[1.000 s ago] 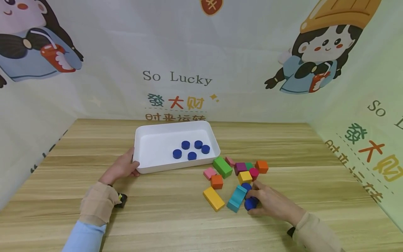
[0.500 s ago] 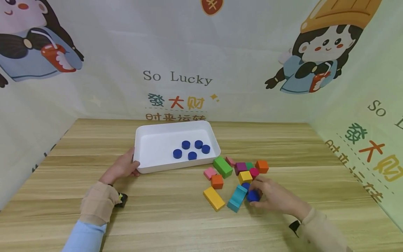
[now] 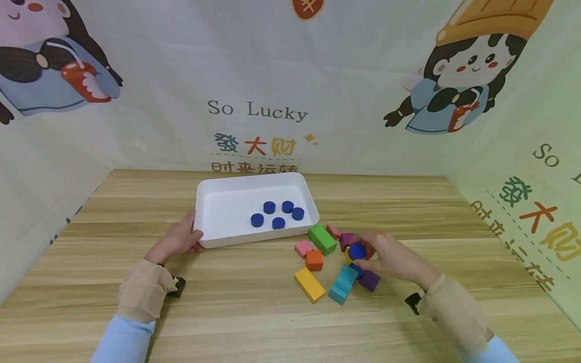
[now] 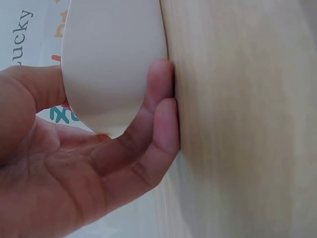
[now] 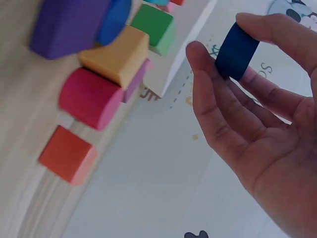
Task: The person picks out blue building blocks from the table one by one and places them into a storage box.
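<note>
My left hand (image 3: 178,238) grips the near left corner of a white tray (image 3: 222,214). In the left wrist view the thumb is over its rim and fingers curl against the wall's underside. Several blue discs (image 3: 256,220) lie in the tray's right half. My right hand (image 3: 394,254) pinches another blue disc (image 5: 237,52) between thumb and fingers, raised above the block pile. Beneath it a second blue disc (image 5: 115,22) rests among the blocks, beside a purple block (image 3: 369,281) and a teal block (image 3: 343,285).
Around the right hand lie a yellow cube (image 5: 116,54), a crimson half-round block (image 5: 91,98) and an orange cube (image 5: 68,154). Nearer the tray are a green block (image 3: 323,239), a pink block (image 3: 304,248), another orange cube (image 3: 314,260) and a yellow-orange block (image 3: 310,285).
My right hand has picked up the blue disc and moved it up and away over the pile, which uncovers the purple block. The left hand and tray keep their place.
</note>
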A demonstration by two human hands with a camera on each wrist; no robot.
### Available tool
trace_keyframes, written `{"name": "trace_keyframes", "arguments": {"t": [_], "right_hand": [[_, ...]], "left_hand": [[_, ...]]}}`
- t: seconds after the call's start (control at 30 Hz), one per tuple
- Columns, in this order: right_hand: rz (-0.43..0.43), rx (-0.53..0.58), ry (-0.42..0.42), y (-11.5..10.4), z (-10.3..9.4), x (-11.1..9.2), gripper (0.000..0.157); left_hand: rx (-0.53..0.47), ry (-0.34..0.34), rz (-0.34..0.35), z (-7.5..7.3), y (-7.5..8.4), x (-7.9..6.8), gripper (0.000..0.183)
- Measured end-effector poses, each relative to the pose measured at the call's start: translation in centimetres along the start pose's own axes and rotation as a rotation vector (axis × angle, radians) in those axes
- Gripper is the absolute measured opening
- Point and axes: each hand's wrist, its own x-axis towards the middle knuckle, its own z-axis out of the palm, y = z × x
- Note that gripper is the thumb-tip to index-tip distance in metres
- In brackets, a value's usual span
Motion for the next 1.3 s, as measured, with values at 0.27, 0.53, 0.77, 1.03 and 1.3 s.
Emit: {"name": "trace_keyframes", "arguments": {"t": [0.27, 0.53, 0.77, 1.03, 1.3], "right_hand": [[0.024, 0.051, 0.001, -0.1, -0.7, 2.8, 0.033], [0.087, 0.1, 0.003, -0.8, -1.1, 5.8, 0.037], [0.091, 0.106, 0.018, -1.4, -0.9, 8.5, 0.038], [0.068, 0.127, 0.017, -2.1, -0.7, 11.3, 0.036], [0.03, 0.116, 0.025, -2.7, -0.3, 13.9, 0.037]], "left_hand": [[0.006, -0.004, -0.008, 0.0, -0.2, 0.1, 0.047], [0.01, 0.001, -0.006, -0.1, -0.1, 0.0, 0.048], [0.007, -0.006, 0.002, -0.2, 0.0, -0.1, 0.046], [-0.001, -0.008, 0.003, -0.2, 0.0, -0.2, 0.045], [-0.028, -0.008, 0.011, 0.0, -0.2, -0.1, 0.044]]}}
